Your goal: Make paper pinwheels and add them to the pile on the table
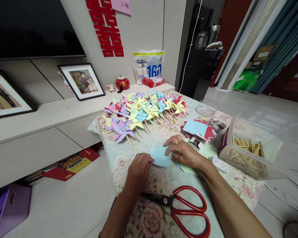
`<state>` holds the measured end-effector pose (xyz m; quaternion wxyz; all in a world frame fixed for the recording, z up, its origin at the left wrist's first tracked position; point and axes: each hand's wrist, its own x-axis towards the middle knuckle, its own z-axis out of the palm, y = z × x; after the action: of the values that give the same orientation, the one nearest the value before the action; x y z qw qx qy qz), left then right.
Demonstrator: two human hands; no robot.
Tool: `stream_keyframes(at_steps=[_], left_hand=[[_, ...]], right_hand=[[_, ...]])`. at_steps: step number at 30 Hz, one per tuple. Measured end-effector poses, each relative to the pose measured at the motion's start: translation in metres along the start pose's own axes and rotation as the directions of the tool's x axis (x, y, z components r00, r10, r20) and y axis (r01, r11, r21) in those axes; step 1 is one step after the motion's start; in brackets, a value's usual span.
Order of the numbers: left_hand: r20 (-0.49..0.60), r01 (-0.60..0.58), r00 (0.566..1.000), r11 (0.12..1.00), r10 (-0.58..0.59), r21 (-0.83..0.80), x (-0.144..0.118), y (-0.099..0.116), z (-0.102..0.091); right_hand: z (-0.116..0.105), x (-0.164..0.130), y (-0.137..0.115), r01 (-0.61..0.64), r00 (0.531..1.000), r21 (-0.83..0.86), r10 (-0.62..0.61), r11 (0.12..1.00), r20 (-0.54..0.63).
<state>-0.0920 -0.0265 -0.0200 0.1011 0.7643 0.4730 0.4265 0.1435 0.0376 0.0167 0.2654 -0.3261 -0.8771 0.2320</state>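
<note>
Head view: both hands press a light blue paper square [160, 156] flat on the flowered tablecloth [164, 180], left hand [139, 170] pinching its near corner, right hand [185, 152] spread across its far edge. Right of them, a clear plastic tub [247, 150] holds wooden sticks [248, 145]. Red scissors [186, 208] lie near.

One head-worn camera looks forward and down, close over the table [129, 165], facing the wall beyond.
</note>
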Motion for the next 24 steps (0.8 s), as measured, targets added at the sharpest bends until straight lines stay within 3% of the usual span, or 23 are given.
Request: stream_keyframes(at_steps=[3,8,14,19,24], left_hand=[[0.083,-0.07,0.995,0.989,0.06,0.13,-0.011,-0.007,0.003],[0.126,-0.113,0.989,0.953,0.08,0.283,-0.021,-0.009,0.005],[0.107,-0.02,0.994,0.93,-0.021,0.368,-0.02,-0.005,0.003],[0.091,0.057,0.991,0.934,-0.095,0.352,-0.018,-0.002,0.002],[0.098,0.101,0.986,0.957,-0.132,0.273,-0.016,-0.002,-0.001]], right_hand=[[0.001,-0.001,0.003,-0.018,0.998,-0.081,0.023,0.997,0.062],[0.001,-0.001,0.003,0.005,0.993,-0.13,0.01,0.992,0.115],[0.002,-0.001,0.005,-0.005,0.992,-0.139,0.022,0.99,0.126],[0.004,0.001,0.006,-0.036,0.989,-0.175,0.06,0.984,0.135],[0.004,0.005,-0.002,-0.137,0.969,-0.235,0.18,0.962,0.171]])
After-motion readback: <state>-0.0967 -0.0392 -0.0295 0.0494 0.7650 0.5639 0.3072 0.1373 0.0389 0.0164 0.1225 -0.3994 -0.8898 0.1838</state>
